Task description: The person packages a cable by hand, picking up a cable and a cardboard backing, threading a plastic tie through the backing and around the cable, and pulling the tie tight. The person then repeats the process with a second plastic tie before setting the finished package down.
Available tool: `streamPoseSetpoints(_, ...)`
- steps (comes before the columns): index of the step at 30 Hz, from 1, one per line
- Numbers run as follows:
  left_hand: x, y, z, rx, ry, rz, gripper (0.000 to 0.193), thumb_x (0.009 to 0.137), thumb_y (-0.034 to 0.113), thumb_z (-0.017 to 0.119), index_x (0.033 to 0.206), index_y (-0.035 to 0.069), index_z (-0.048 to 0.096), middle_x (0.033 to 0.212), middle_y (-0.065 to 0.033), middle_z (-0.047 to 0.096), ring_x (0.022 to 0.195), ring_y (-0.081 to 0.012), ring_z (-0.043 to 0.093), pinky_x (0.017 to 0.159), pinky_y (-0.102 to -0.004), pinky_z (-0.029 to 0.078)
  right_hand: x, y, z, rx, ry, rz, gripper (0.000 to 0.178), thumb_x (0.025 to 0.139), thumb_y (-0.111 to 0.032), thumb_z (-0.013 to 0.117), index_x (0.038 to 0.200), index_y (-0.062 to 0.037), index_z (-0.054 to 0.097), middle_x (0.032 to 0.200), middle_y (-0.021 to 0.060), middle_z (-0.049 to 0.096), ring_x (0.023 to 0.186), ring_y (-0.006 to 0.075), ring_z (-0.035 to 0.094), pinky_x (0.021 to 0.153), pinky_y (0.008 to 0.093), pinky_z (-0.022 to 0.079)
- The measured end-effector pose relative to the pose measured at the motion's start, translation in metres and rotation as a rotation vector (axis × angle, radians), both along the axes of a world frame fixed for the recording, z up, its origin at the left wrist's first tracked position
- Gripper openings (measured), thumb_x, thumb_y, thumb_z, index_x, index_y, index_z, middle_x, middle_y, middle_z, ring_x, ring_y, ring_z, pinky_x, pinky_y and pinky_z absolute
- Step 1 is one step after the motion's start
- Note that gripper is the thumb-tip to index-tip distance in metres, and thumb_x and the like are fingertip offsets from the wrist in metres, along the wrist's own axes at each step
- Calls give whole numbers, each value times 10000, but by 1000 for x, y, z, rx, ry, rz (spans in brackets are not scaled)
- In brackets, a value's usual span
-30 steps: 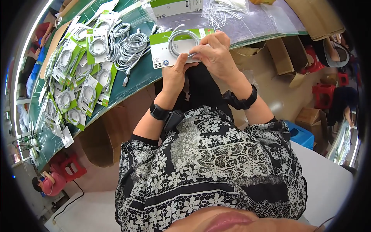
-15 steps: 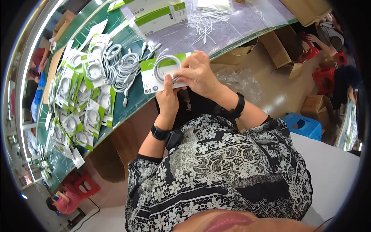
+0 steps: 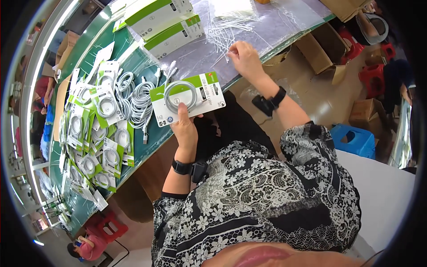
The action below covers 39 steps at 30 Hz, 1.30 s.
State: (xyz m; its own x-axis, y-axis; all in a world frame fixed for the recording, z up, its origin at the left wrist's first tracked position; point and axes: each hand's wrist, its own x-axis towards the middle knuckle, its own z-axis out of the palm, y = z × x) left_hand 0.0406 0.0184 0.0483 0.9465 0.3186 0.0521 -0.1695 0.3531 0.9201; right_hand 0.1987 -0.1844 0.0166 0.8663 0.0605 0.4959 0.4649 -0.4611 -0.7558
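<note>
The left hand (image 3: 185,133) clamps a coiled cable (image 3: 167,95) on its card (image 3: 209,103) by the table's (image 3: 155,139) edge, beside loose cables (image 3: 142,100) and piled carded ones (image 3: 98,133). Two boxes (image 3: 174,36) stand beyond; the right hand's (image 3: 244,58) fingers curl near scattered white ties (image 3: 224,38), contact unclear.
</note>
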Motion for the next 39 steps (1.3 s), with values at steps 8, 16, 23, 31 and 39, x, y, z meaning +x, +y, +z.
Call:
streamPoseSetpoints(8,18,0,11,-172,91,84,306,939,146,491,1216,23,448,1079,-110,591,856,-205,648,610,-300,549,7,-21,-6,-567,-118,-106,76,800,-125,614,849,-66,607,846,96,620,831,310,588,724,414,462)
streamPoseSetpoints(16,25,15,24,-458,54,-43,327,949,224,484,1230,59,453,1164,-81,579,1038,-202,586,848,-386,491,-89,-10,38,-111,-110,176,95,775,32,624,840,-35,632,792,82,595,721,234,570,678,304,462)
streamPoseSetpoints(23,27,9,38,-707,121,-127,303,952,237,479,1203,68,467,1163,-82,585,1037,-203,564,897,-398,443,-116,34,51,-28,-85,297,131,745,61,652,842,-26,641,776,64,592,699,178,567,644,270,454)
streamPoseSetpoints(31,24,9,41,-809,97,-149,311,948,252,493,1192,60,470,1159,-106,586,1045,-227,558,898,-404,440,-111,45,43,28,-50,299,123,746,56,657,844,-18,646,756,63,583,673,152,558,634,264,448)
streamPoseSetpoints(39,22,6,42,-830,102,-152,319,947,253,499,1194,54,471,1162,-117,586,1077,-245,554,909,-411,443,-111,50,42,113,72,318,84,773,34,643,846,-8,640,751,61,577,676,149,552,649,252,440)
